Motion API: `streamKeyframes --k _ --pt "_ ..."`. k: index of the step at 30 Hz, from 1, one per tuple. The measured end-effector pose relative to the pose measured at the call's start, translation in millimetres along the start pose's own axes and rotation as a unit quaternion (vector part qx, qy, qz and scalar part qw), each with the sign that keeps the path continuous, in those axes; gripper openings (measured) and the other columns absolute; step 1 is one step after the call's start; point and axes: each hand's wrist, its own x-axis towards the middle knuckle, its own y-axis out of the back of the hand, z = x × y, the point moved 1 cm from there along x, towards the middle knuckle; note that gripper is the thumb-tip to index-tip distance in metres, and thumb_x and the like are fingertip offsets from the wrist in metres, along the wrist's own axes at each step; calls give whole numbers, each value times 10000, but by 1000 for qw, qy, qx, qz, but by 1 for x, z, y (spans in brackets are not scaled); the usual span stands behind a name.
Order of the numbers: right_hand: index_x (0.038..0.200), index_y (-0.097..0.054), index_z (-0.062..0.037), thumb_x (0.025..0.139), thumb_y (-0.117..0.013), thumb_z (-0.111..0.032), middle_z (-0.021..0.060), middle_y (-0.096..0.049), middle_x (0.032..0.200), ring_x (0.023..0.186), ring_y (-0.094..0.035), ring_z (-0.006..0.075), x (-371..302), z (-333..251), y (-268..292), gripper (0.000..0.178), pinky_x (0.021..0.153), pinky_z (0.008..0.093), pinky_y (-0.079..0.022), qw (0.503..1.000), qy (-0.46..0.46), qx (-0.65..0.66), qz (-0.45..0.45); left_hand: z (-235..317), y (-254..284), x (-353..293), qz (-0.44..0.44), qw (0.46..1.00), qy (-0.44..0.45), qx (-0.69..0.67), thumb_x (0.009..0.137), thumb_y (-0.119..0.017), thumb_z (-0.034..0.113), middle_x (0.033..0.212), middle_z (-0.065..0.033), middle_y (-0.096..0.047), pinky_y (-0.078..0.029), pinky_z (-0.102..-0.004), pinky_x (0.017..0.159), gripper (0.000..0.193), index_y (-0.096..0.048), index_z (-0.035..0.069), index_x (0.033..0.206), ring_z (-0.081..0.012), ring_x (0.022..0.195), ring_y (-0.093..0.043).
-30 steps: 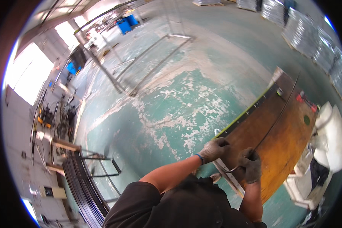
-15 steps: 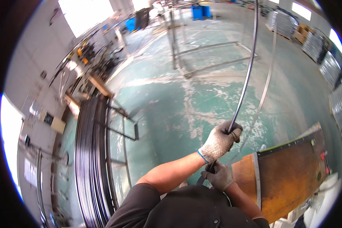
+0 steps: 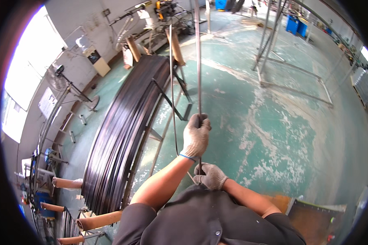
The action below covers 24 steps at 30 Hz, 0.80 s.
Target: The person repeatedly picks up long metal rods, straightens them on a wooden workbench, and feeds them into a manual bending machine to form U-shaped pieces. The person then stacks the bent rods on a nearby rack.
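Note:
In front of my chest I hold a long thin metal strip (image 3: 198,61) upright, its top running out of view. My gloved left hand (image 3: 196,136) is closed round it at arm's length. Below, close to my body, my gloved right hand (image 3: 211,176) is closed on the same strip near its lower part. A second thin strip (image 3: 172,81) stands just left of the first. It passes behind my left forearm toward my right hand; whether that hand grips it too, I cannot tell. To my left, a thick stack of long dark metal strips (image 3: 122,126) lies on a rack.
The rack's dark metal arm (image 3: 186,112) juts toward the strips. Cardboard-like tubes (image 3: 98,220) stick out at the stack's near end. A metal frame (image 3: 294,87) stands on the green floor (image 3: 233,134) ahead right. A brown-topped table (image 3: 310,222) is at lower right, a standing fan (image 3: 58,79) by the window.
My view and body have turned left, toward the stack. Both strips have swung from the right to the middle, with both hands still closed on the held one.

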Motion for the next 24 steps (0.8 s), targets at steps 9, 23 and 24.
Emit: streamKeyframes --k 9,23,24 --pt "1101 -708 -40 970 -846 -330 230 -756 1064 1028 -737 435 162 -39 -83 347 899 510 -571 980 76 -150 -105 -42 193 99 224 974 14 -39 1143 -643 130 848 -41 -677 -416 -247 508 197 -680 49 1318 -78 584 -530" --pt "1288 -750 -61 976 -802 -332 199 -775 1285 1267 -711 413 472 -82 -189 417 1088 507 -557 962 35 -216 -163 -169 516 317 278 910 59 -302 1175 -604 165 854 -9 -651 -332 -235 471 269 -596 103 1437 -57 524 -392" --pt "1285 -760 -68 975 -794 -326 199 -780 1276 1263 -714 409 483 -81 -184 406 1102 496 -554 970 20 -193 -146 -188 538 328 281 903 77 -315 1179 -604 177 855 -4 -651 -331 -232 475 266 -597 105 1435 -57 530 -386"
